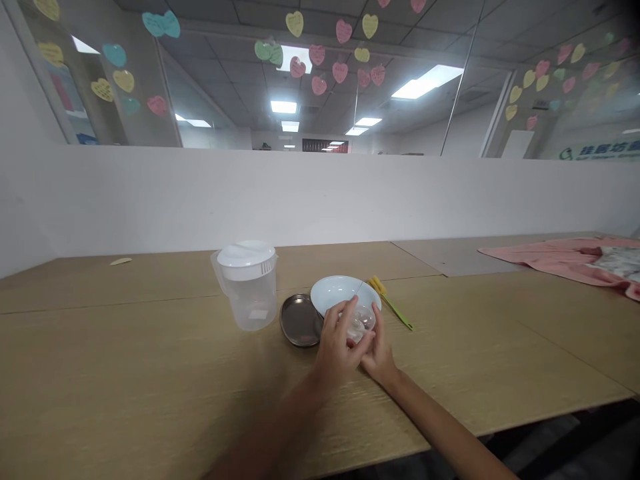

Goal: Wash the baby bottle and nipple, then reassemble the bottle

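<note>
I have both bare hands together over the near side of the table (165, 380), a wide surface in pale wood tones. My left hand (339, 341) is curled narrow around a small, clear, rounded vessel (368, 317), and my right hand (381, 352) closes on it from the other side, fingers pointing up along its wall. The vessel sits between the two palms; I can't tell whether it is glass or plastic.

Just beyond my fingers lies a round, glossy white bowl (330, 291), its near rim partly hidden by my left hand. I cannot tell whether the fingers touch it. Just left of my left hand is a shallow, dark metal dish (299, 321) with a rounded outline, its right edge partly covered. Farther left and a little beyond stands an upright, translucent plastic pitcher (253, 297) with a white lid (246, 253), its handle turned away from my hands.

Beyond and to the right of my right hand, a brush with a yellow head and slim green handle (399, 313) lies beside the bowl, handle end angled toward me. Well apart, far to the right, a pink cloth (560, 255) is spread out
</note>
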### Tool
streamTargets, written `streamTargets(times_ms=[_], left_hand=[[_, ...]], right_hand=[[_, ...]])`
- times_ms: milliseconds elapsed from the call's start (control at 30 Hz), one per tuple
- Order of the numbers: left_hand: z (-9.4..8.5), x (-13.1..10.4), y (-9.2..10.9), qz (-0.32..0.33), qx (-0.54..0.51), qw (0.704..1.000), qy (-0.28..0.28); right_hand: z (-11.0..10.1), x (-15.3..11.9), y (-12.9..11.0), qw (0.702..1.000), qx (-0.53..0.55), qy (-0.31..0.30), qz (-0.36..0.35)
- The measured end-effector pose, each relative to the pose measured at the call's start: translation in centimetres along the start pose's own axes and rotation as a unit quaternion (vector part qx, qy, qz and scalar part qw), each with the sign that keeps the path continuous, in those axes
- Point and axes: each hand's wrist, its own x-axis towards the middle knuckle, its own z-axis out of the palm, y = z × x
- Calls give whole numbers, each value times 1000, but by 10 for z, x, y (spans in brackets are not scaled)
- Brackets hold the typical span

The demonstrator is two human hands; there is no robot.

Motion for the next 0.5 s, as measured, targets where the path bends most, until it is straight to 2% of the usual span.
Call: streamTargets(times_ms=[233,400,500], left_hand=[[1,-3,-8,-115,-1,993,-30],[6,-6,-13,-178,-114,977,-9],[8,-7,-14,-192,-132,973,-3]], right_hand=[[1,3,4,998,-40,-1,-39],[3,6,3,999,-32,15,-24],[5,6,4,999,-27,29,-17]])
